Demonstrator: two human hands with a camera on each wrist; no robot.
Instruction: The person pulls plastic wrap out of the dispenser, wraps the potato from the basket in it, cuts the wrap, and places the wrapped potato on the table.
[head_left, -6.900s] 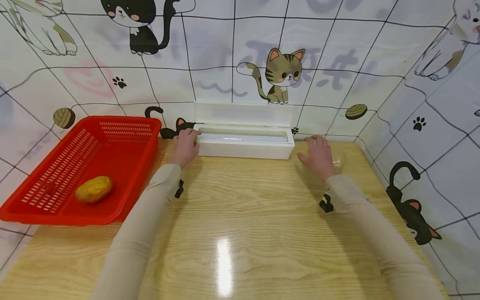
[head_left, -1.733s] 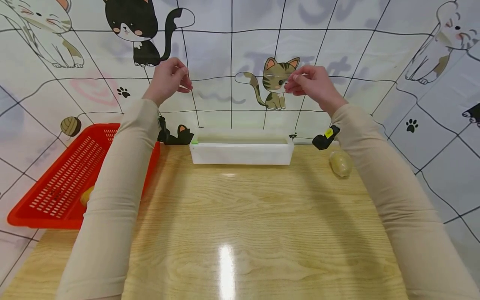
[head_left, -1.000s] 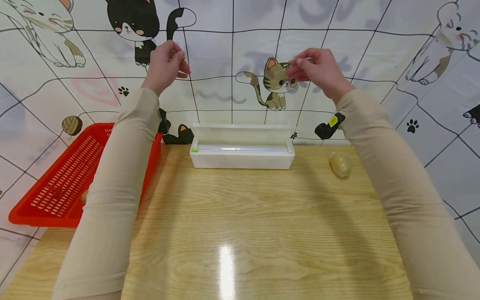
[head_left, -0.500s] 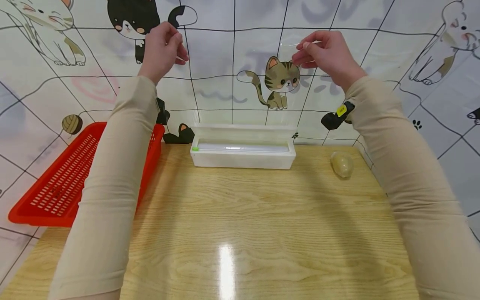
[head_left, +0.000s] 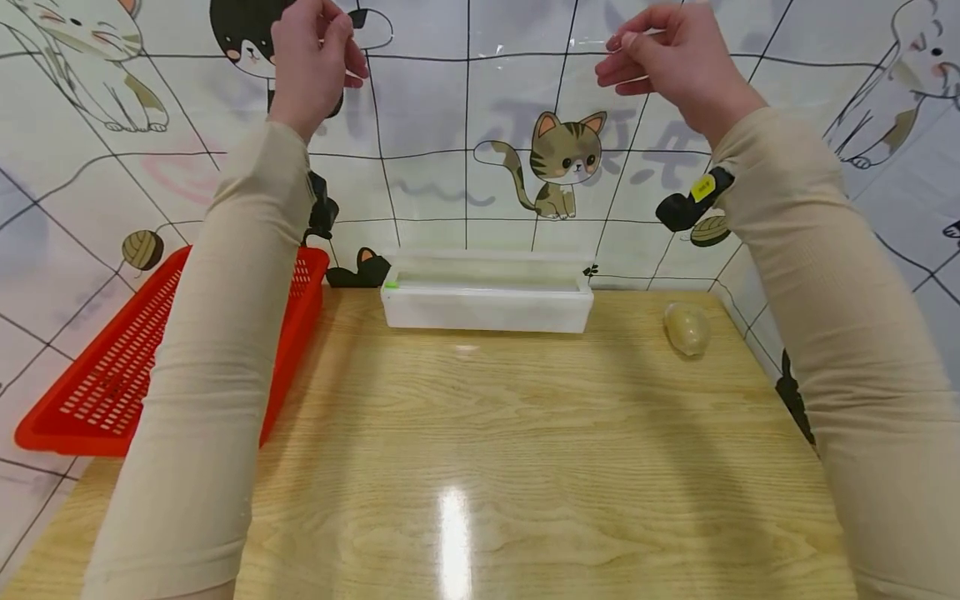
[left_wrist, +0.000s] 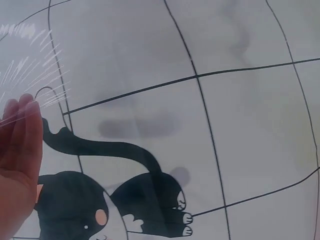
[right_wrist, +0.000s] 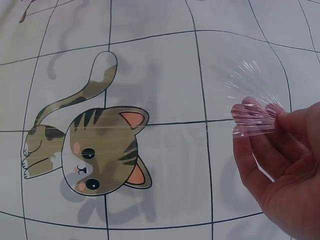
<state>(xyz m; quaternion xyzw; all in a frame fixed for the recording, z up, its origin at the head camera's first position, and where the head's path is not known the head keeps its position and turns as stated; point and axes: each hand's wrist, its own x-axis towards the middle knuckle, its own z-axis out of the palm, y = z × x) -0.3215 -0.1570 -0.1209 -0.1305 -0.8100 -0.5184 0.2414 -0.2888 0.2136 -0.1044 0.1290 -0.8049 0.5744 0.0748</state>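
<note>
A thin clear sheet of cling film (right_wrist: pixel 246 67) stretches upward between my hands, so transparent that mostly its creases and glints show. My left hand (head_left: pixel 311 68) pinches its left top corner; in the left wrist view, streaks in the film fan out from the fingers (left_wrist: pixel 31 120). The right top corner is gathered between the thumb and fingers of my right hand (head_left: pixel 681 71). Below, at the back of the table, stands the white cling film box (head_left: pixel 483 310) with its lid up and a green tab at the left. Its roll cannot be made out now.
A pale yellow oval item in clear wrap (head_left: pixel 686 327) lies at the table's back right. The red perforated basket (head_left: pixel 296 350) stands at left, partly hidden by my left sleeve. A cat-patterned sheet (head_left: pixel 427 108) hangs close behind the box.
Both hands have risen from the box ends, drawing cling film upward, and moved slightly apart lately. The roll, visible half a second ago, is no longer seen. My left sleeve now hides the basket's yellow item.
</note>
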